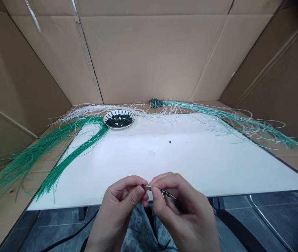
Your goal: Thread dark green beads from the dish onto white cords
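Above the table's near edge, my left hand (128,197) is closed, its thumb and forefinger pinching a small dark green piece (143,186). A short pale length of thin strand (148,187) runs from that piece to my right hand (183,206). The right thumb and fingers are pinched on this strand. Past the right fingertips, a slim section with dark and white bands (168,194) slants down toward the palm, where its end is hidden. My fingertips are almost touching each other.
A striped-rim dish (131,123) holds many small dark green pieces (119,120). Green strands (70,162) spread at left, white strands (86,110) behind. A bundle with dark ends (156,103) reaches right. A tiny dark piece (170,141) lies on the white tabletop (191,157). Cardboard walls (154,56) enclose it.
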The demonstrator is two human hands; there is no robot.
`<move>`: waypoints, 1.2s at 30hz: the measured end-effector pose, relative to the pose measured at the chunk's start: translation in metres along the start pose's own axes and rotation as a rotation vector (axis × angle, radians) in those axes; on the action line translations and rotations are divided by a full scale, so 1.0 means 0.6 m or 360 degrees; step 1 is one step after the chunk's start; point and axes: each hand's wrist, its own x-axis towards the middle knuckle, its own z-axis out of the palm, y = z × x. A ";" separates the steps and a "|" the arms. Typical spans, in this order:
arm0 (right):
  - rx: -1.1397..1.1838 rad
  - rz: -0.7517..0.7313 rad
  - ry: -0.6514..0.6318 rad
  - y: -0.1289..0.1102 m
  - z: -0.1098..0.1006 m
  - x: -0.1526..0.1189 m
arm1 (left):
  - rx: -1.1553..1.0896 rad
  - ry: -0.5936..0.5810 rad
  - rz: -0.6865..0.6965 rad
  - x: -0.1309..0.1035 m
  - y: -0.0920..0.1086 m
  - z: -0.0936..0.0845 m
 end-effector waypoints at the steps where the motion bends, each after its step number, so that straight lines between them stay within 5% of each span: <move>1: 0.0002 0.0000 0.0002 0.000 0.000 0.000 | -0.0001 -0.0024 -0.0003 0.000 0.000 -0.001; 15: -0.0174 -0.0409 -0.0131 0.017 -0.013 0.002 | -0.0158 0.0151 -0.0025 -0.010 0.006 0.024; 36: -0.0157 -0.0350 -0.0124 0.019 -0.011 0.000 | -0.0136 0.0202 0.0060 -0.012 0.002 0.029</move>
